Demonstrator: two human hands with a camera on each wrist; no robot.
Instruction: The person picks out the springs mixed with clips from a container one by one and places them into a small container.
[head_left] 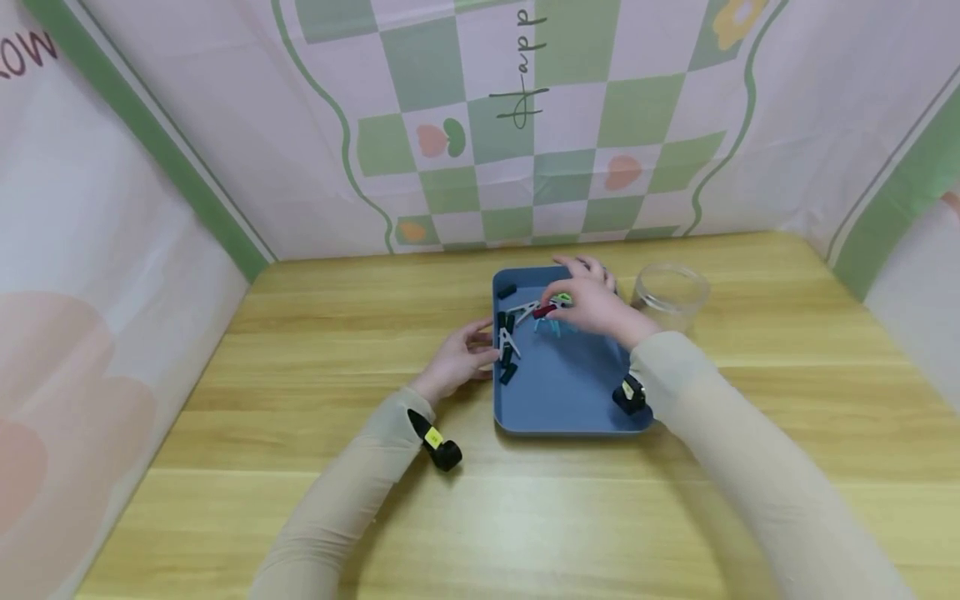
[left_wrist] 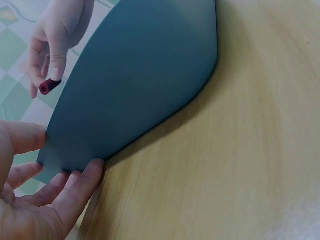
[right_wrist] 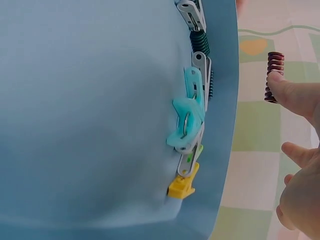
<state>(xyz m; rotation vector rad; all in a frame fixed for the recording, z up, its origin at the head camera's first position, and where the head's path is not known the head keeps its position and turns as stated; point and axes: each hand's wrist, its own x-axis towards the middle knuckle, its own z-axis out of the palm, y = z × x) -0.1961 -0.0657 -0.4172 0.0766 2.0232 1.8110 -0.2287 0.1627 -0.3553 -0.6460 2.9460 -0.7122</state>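
light wood-grain table, blue tray, clear container (near the tray)

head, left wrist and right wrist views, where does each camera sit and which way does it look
Head: on the person's head, looking forward and down at the tray; left hand, right hand and both sleeves show.
Left wrist: on the left wrist, facing the tray's outer wall; left fingers show close up, the right hand farther off.
Right wrist: on the right wrist, facing the tray's inside and clips; the right hand shows at the picture's right edge.
Shared: both wrist views show the tray and the red coil the right hand pinches.
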